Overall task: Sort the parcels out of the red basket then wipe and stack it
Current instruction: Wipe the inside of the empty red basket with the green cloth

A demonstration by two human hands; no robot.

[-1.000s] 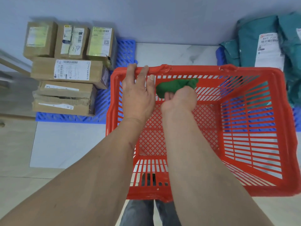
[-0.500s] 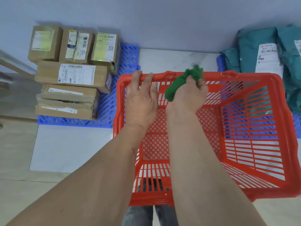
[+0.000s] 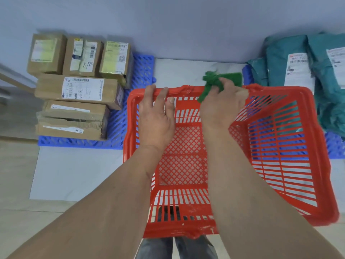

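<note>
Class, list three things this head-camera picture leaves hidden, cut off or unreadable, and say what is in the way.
1. Label print on the cardboard boxes: too small and blurred to read.
2. Teal bags: cut off by the right edge, so their count is unclear.
3. Green cloth: partly covered by the right hand gripping it at the basket rim; its full shape is hidden.

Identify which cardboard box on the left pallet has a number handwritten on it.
The middle cardboard box in the back row of three: "8732" is handwritten on its label. The other boxes' labels show only print.
</note>
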